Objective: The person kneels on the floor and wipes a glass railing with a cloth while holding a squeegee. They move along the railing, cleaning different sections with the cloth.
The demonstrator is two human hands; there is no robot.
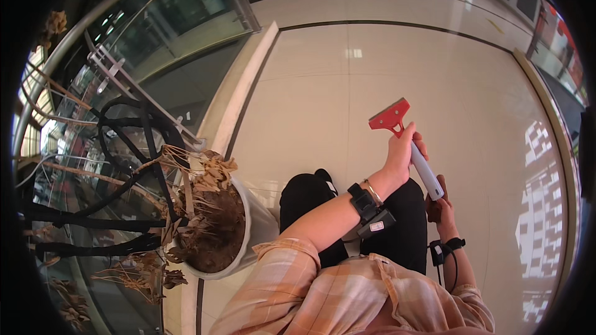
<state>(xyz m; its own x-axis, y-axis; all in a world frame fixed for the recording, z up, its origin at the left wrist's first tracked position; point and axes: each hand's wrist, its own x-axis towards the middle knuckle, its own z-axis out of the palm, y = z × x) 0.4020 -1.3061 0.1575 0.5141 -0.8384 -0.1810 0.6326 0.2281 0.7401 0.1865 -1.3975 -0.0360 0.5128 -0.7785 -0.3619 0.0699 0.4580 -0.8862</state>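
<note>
My left hand (399, 156) is wrapped around the handle of a scraper with a red head (390, 114) and a grey handle (426, 173). The scraper slants over my knees, its wide blade end pointing up and away from me. Low at my right side, my right hand (446, 218) grips a brown object (434, 210) close to the butt of the handle. Fingers and the scraper hide part of that object, and I cannot tell what it is. To my left stands a white planter (260, 223) holding brown soil (219, 232) and a withered plant.
Dry leaves (216, 172) and black-wrapped stems (98, 223) spread from the planter across a glass railing (186, 23). A raised pale ledge (233, 88) edges the glossy tiled floor (326, 102). Along the right runs another border (554, 121) beside glass.
</note>
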